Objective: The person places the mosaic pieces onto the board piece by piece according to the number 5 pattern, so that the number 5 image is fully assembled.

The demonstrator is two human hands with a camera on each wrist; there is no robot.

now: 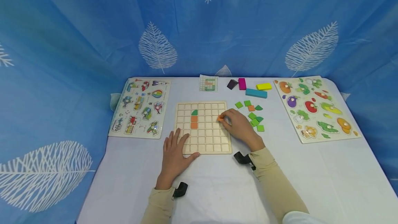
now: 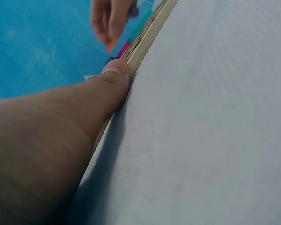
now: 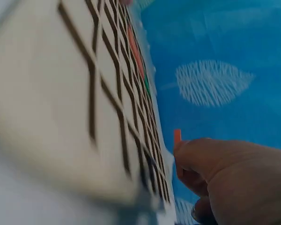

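Right hand (image 1: pixel 238 124) pinches a flat orange tile (image 1: pixel 219 119) over the wooden grid board (image 1: pixel 205 141).
It partly hides the tile; left hand (image 1: pixel 174 156), spread, covers the board's near corner.

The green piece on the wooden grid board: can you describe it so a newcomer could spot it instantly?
On the white table, find the wooden grid board. On it, two orange squares form a short column, and the green piece sits directly beyond them. Its colour and curved edge set it apart from those squares.
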